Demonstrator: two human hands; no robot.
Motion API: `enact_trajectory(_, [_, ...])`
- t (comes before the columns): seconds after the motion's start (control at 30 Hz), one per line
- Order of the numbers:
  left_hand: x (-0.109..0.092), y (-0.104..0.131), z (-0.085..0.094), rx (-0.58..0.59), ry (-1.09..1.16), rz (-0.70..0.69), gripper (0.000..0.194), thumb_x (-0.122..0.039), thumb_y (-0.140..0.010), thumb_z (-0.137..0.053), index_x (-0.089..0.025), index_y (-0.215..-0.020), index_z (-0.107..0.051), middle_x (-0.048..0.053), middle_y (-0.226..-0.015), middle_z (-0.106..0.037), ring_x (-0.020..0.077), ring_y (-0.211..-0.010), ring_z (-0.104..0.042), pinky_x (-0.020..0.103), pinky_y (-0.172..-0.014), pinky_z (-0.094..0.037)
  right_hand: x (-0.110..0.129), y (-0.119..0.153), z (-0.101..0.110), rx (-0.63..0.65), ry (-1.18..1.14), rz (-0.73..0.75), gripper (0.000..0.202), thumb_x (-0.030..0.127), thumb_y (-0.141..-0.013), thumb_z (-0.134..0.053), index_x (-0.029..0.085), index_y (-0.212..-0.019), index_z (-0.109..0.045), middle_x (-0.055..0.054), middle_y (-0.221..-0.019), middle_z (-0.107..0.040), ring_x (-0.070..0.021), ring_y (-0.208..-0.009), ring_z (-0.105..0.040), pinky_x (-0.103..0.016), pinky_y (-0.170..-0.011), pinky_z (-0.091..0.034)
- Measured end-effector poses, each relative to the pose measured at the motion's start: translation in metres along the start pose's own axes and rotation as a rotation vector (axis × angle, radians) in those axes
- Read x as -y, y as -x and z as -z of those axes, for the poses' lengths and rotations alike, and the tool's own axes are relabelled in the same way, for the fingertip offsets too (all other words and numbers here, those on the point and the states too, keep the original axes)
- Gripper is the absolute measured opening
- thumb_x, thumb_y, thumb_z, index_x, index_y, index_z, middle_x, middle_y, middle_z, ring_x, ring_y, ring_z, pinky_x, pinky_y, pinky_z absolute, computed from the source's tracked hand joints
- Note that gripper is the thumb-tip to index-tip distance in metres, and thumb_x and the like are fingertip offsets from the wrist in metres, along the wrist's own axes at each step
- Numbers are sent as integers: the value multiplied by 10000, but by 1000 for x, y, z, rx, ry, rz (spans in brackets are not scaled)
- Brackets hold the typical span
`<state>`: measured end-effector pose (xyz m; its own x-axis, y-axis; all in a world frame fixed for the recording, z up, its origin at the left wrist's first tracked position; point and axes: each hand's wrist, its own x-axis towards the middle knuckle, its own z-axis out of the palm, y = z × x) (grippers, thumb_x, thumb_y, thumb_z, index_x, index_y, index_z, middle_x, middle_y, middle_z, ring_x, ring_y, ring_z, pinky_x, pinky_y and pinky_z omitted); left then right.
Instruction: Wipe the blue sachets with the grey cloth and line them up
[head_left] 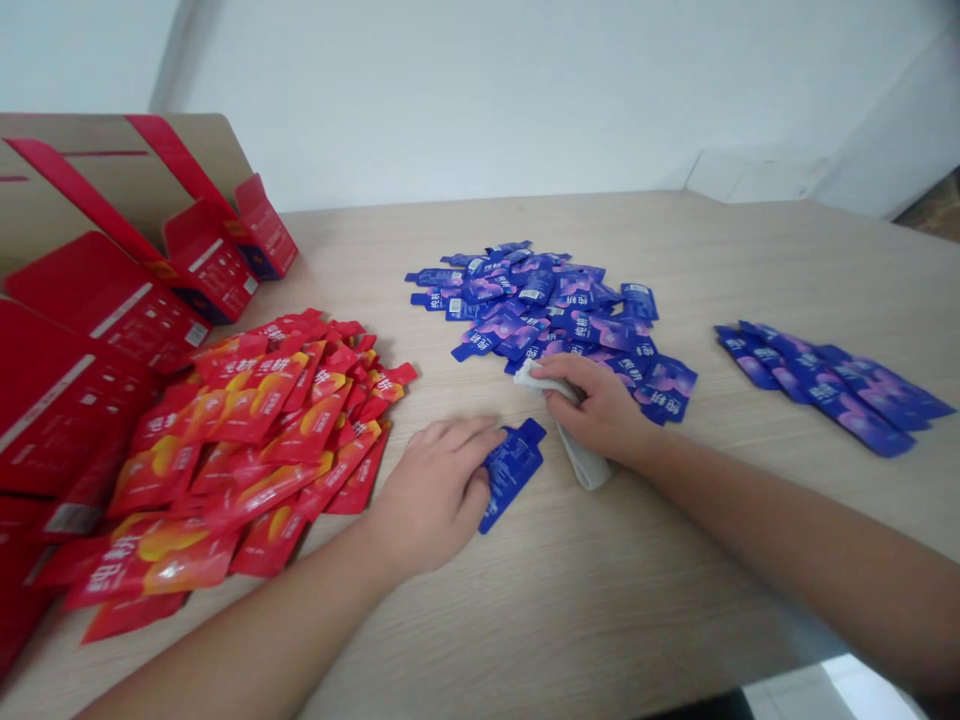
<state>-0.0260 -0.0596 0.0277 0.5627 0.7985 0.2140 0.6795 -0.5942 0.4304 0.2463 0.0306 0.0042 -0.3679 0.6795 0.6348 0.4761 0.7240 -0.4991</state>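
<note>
My left hand rests low over the table, its thumb and forefinger at the left edge of a single blue spouted sachet, which lies back side up with small print showing. A folded white cloth is gripped in my right hand, fingers wrapped round it, just right of that sachet. Right behind my right hand spreads a heap of blue and purple sachets. To the left of my left hand is a large pile of red and orange sachets.
Red cartons with open flaps stand along the left side, in front of a cardboard panel. Several blue sachets lie overlapped in a row at the right. The wooden table meets a white wall at the back.
</note>
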Motion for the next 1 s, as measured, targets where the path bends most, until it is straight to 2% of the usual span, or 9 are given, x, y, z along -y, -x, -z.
enact_trajectory(0.1, [-4,1,6,233,-34,-157,623,-246,-995,-596,-303,-1610,-508,43,-1713,-466,354,-1640,-324,673,-1327,-216,-2,0,-2,7,-7,10,366,114,-895,-633,268,-1208,-744,-87,-1251,-780,-261,-1175,-743,-483,-1061,-596])
enact_trajectory(0.17, [-9,3,3,307,-49,-182,639,-355,-1020,-623,-290,-1637,-472,67,-1737,-413,340,-1652,-296,653,-1344,-160,-3,-1,-3,9,-7,16,362,118,-898,-625,262,-1210,-743,-92,-1253,-780,-261,-1178,-741,-484,-1066,-592])
enact_trajectory(0.27, [-19,4,-8,279,-99,-88,716,-489,-1060,-581,-197,-1684,-386,157,-1757,-336,337,-1650,-293,603,-1343,-204,-3,-1,-5,11,-1,20,349,127,-904,-620,246,-1208,-744,-104,-1258,-780,-266,-1195,-735,-494,-1085,-579])
enact_trajectory(0.43, [-33,0,-23,260,-159,94,929,-644,-1065,-476,-8,-1701,-242,305,-1765,-152,405,-1668,-148,604,-1331,-222,-5,0,-7,14,4,24,344,133,-908,-627,235,-1214,-744,-119,-1270,-776,-265,-1211,-727,-507,-1114,-557])
enact_trajectory(0.57, [-26,-13,-8,337,-139,176,1338,-851,-807,-708,-30,-1723,-183,324,-1767,-130,489,-1649,-185,637,-1301,-264,-7,0,-8,15,-15,49,342,132,-913,-630,234,-1219,-743,-125,-1279,-771,-268,-1217,-723,-511,-1118,-554])
enact_trajectory(0.67, [-11,-23,9,381,-145,101,1499,-772,-609,-908,-81,-1732,-194,301,-1761,-245,504,-1621,-285,613,-1292,-292,-5,-2,-6,22,-32,69,340,132,-915,-627,221,-1220,-748,-137,-1259,-772,-277,-1199,-732,-513,-1092,-574])
enact_trajectory(0.73, [-3,-27,13,346,-146,70,1506,-739,-580,-942,-98,-1728,-208,300,-1730,-334,495,-1593,-355,612,-1282,-306,0,-1,-3,48,-44,91,351,124,-901,-633,211,-1219,-754,-141,-1245,-774,-277,-1191,-735,-504,-1075,-586])
enact_trajectory(0.83, [5,-30,6,237,-144,71,1487,-745,-631,-923,-75,-1722,-166,334,-1721,-324,482,-1603,-345,619,-1286,-289,18,5,4,157,-67,148,371,113,-879,-647,225,-1211,-771,-114,-1270,-777,-254,-1215,-728,-462,-1078,-587])
enact_trajectory(1.0, [15,-28,-6,200,-103,32,1438,-810,-723,-840,-109,-1731,-90,315,-1768,-199,448,-1658,-212,636,-1322,-208,49,14,10,576,-142,242,358,143,-904,-653,205,-1237,-770,-106,-1349,-752,-242,-1230,-712,-426,-1093,-564])
